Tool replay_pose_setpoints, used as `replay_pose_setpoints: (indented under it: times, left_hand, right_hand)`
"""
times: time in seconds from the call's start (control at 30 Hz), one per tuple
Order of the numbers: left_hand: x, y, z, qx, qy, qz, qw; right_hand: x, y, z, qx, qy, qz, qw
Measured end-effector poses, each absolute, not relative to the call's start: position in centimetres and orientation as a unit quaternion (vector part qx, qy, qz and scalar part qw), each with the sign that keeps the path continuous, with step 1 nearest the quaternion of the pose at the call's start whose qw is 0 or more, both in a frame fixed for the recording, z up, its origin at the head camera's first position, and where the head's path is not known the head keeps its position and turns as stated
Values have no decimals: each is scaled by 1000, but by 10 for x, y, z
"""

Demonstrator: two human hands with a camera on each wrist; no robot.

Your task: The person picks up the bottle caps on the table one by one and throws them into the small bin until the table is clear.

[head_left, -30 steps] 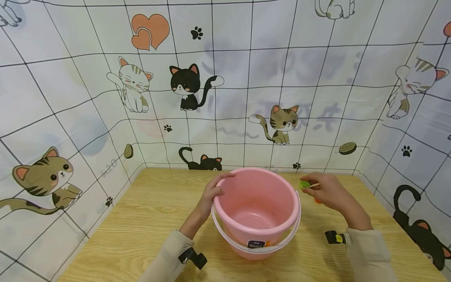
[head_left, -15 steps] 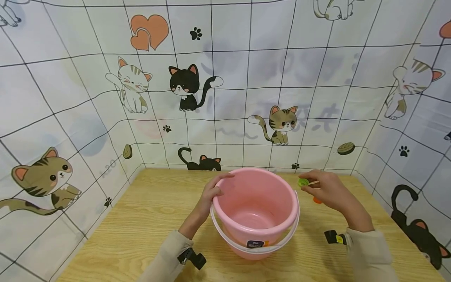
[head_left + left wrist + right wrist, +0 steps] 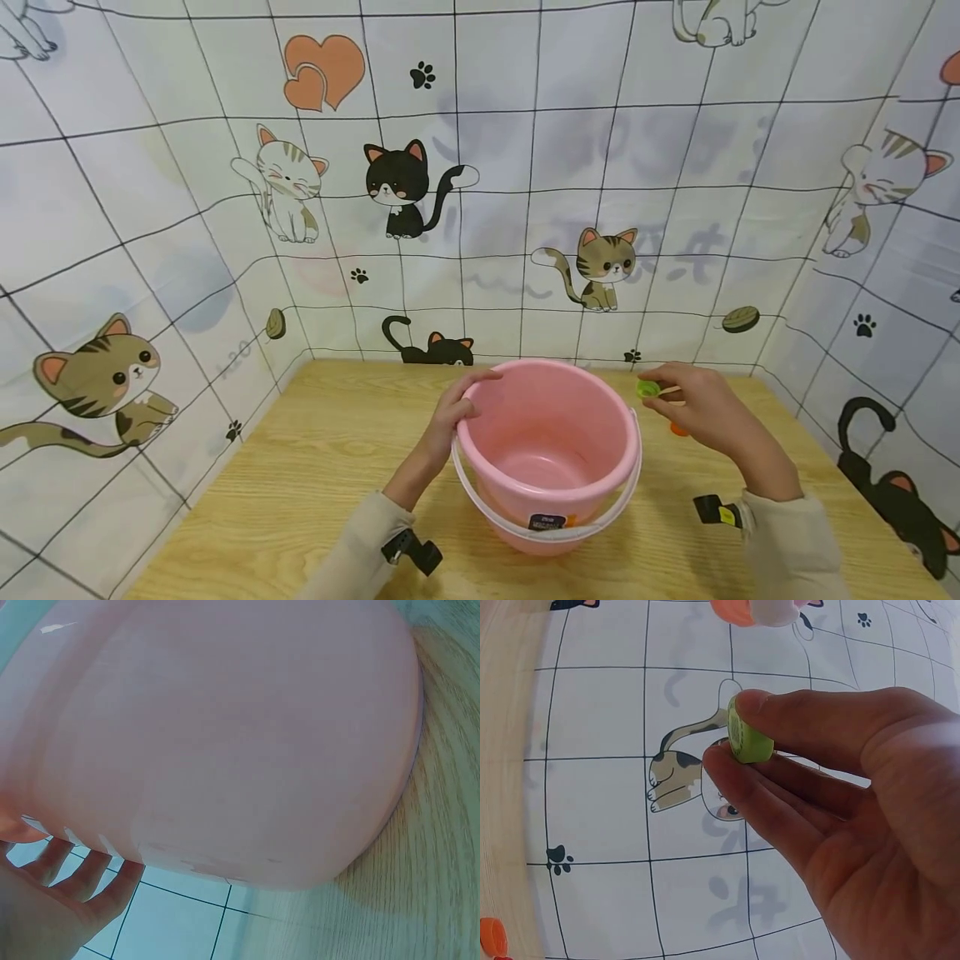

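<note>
A pink plastic bucket (image 3: 540,408) stands in the middle of the wooden table, its mouth tilted toward the head camera. My left hand (image 3: 450,412) grips the left side of its rim. In the left wrist view, the bucket's outer wall (image 3: 225,742) fills most of the frame, with my fingers at the lower left. Just right of the bucket and above the table, my right hand (image 3: 693,404) pinches a small green bottle cap (image 3: 751,739) between thumb and fingers. Printing shows on the cap's flat face. An orange cap (image 3: 678,430) lies below that hand, partly covered by it.
The bucket's pale handle (image 3: 536,533) hangs down around its front. In the right wrist view, the orange cap (image 3: 493,937) is at the lower left corner, with a red edge beside it. A cat-printed grid cloth (image 3: 495,183) walls in the table at the back and sides.
My right hand has risen very slightly with the green bottle cap. My left hand keeps its grip on the bucket, which stays in place.
</note>
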State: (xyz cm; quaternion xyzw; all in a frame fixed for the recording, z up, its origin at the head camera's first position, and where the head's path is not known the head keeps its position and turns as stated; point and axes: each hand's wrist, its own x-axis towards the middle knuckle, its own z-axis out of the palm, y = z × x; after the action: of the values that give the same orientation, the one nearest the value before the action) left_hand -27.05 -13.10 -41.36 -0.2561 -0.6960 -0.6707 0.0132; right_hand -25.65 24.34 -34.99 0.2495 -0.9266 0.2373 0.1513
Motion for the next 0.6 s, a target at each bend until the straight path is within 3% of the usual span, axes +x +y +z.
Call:
replay_pose_setpoints:
  times: [0.6]
  left_hand:
    - [-272, -131, -415, -253, -693, -675, 13]
  right_hand:
    - [-257, 234, -336, 294, -908, 232, 187]
